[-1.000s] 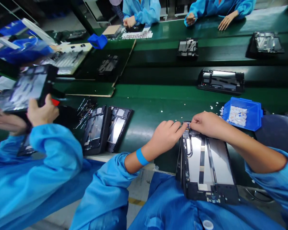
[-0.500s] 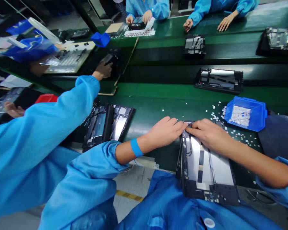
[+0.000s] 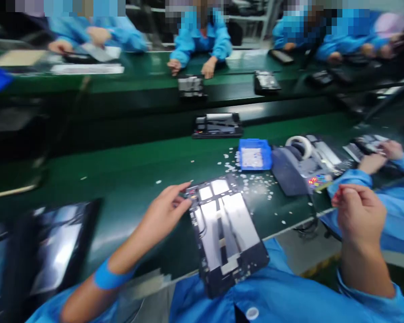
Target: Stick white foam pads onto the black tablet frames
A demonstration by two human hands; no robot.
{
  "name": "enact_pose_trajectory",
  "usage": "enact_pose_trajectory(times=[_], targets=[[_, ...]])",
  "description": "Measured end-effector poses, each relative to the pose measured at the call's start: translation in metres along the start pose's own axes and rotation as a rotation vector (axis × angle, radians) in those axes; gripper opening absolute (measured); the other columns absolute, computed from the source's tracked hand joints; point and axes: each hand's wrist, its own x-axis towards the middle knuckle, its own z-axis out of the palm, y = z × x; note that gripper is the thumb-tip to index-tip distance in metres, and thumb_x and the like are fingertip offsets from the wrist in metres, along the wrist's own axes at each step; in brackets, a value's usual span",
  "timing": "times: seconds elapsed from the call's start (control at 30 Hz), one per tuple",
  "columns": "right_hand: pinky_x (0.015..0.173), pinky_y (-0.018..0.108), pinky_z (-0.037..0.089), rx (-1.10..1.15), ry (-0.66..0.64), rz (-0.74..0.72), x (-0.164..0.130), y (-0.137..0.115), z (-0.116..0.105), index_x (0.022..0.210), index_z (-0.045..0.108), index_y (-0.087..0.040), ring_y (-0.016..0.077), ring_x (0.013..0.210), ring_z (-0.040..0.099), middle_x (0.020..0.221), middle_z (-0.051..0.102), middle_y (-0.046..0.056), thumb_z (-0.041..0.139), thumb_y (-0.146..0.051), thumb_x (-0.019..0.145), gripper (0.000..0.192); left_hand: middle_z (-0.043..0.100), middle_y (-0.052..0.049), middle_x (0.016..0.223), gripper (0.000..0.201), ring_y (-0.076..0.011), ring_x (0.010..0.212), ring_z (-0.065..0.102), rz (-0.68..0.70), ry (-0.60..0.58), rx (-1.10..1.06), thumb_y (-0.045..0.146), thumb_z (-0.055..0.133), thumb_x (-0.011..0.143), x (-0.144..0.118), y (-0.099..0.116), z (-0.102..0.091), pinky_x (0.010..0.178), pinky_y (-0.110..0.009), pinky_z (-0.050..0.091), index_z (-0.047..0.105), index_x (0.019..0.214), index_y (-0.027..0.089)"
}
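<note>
lying blurred at the near left corner of the green desk is a dark panel with a shiny inside. right of it the left hand, a blue band on its wrist, reaches in from the near edge with fingers loosely spread, the fingertips touching the upper left corner of an open tablet back. that tablet back lies tilted at the near edge, its lower end hanging over the edge above the blue coat. white scraps are strewn on the desk just beyond it, near a small blue tray holding more of them. further right stands a grey tape dispenser with a white roll. the right hand is raised off the desk past its near edge, fingers curled in and pinching something small and reddish; what it is i cannot tell. beside it, at the right edge, another person's hands work on another device.
</note>
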Motion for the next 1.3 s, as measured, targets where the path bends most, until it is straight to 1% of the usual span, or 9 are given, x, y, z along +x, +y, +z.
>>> enact_pose_trajectory(times=[0.13,0.27,0.47,0.63,0.8,0.93,1.03,1.13,1.3], targets=[[0.041,0.021,0.039,0.089,-0.021,0.313,0.019,0.042,-0.034,0.085,0.070,-0.019,0.0098,0.050,0.053,0.071,0.065,0.000,0.084,-0.049,0.064,0.039,0.069,-0.008,0.104,0.058,-0.0233,0.086,0.070,0.016,-0.058,-0.022,0.053,0.056,0.091,0.026,0.002,-0.003,0.073,-0.034,0.058,0.065,0.135,0.017],[0.041,0.020,0.041,0.173,-0.202,0.491,0.018,0.059,-0.017,0.091,0.073,-0.016,0.0100,0.052,0.058,0.079,0.071,0.005,0.087,-0.051,0.063,0.047,0.069,-0.008,0.099,0.060,-0.0234,0.083,0.069,-0.003,-0.065,0.022,0.055,0.058,0.089,0.027,0.015,-0.010,0.068,-0.033,0.056,0.065,0.135,0.018],[0.040,0.017,0.035,0.292,-0.270,0.553,0.019,0.063,0.005,0.071,0.058,-0.020,0.0066,0.046,0.047,0.059,0.056,-0.004,0.087,-0.046,0.058,0.041,0.071,-0.010,0.117,0.055,-0.0228,0.087,0.070,-0.048,0.063,0.050,0.056,0.060,0.088,0.004,0.016,-0.025,0.066,-0.031,0.056,0.066,0.129,0.021],[0.041,0.020,0.036,0.288,-0.328,0.544,-0.024,0.035,0.009,0.075,0.064,-0.020,0.0086,0.047,0.049,0.063,0.063,-0.001,0.087,-0.049,0.066,0.038,0.073,-0.007,0.110,0.038,-0.0218,0.087,0.069,-0.060,0.201,-0.020,0.046,0.062,0.090,-0.021,0.029,-0.028,0.077,-0.035,0.058,0.070,0.119,0.022],[0.052,0.024,0.047,0.193,-0.698,0.263,-0.062,-0.034,0.071,0.086,0.075,-0.019,0.0134,0.059,0.061,0.078,0.075,0.006,0.079,-0.047,0.084,0.028,0.072,-0.005,0.098,0.026,-0.0160,0.081,0.065,0.106,0.070,-0.287,0.024,0.061,0.089,-0.024,0.085,0.006,0.078,-0.031,0.055,0.071,0.112,0.020],[0.058,0.026,0.051,0.146,-0.973,0.030,-0.082,-0.080,0.128,0.086,0.078,-0.020,0.0158,0.061,0.064,0.070,0.072,0.003,0.070,-0.043,0.092,0.026,0.071,-0.005,0.094,0.030,-0.0124,0.073,0.061,-0.020,-0.066,-0.715,0.024,0.072,0.081,-0.006,0.104,0.034,0.068,-0.026,0.051,0.067,0.110,0.016],[0.058,0.027,0.052,0.107,-1.106,-0.080,-0.094,-0.091,0.153,0.089,0.079,-0.021,0.0169,0.061,0.066,0.068,0.072,0.002,0.065,-0.042,0.096,0.026,0.068,-0.003,0.084,0.018,-0.0124,0.074,0.061,-0.093,-0.034,-0.873,0.030,0.072,0.085,-0.001,0.094,0.036,0.070,-0.025,0.050,0.065,0.093,0.016],[0.064,0.031,0.057,0.048,-1.174,-0.209,-0.093,-0.086,0.168,0.100,0.081,-0.023,0.0192,0.070,0.072,0.083,0.079,0.003,0.060,-0.038,0.099,0.026,0.065,-0.001,0.081,0.016,-0.0122,0.074,0.059,-0.132,0.088,-0.819,0.032,0.067,0.089,-0.008,0.073,0.021,0.071,-0.025,0.049,0.061,0.085,0.017],[0.087,0.038,0.057,-0.155,-1.052,-0.825,-0.069,-0.072,0.193,0.114,0.079,-0.023,0.0233,0.097,0.074,0.109,0.080,0.007,0.053,-0.029,0.103,0.028,0.073,-0.005,0.094,0.010,-0.0170,0.089,0.066,-0.006,0.129,-0.387,0.025,0.060,0.093,-0.023,0.043,-0.016,0.084,-0.032,0.053,0.063,0.085,0.018]])
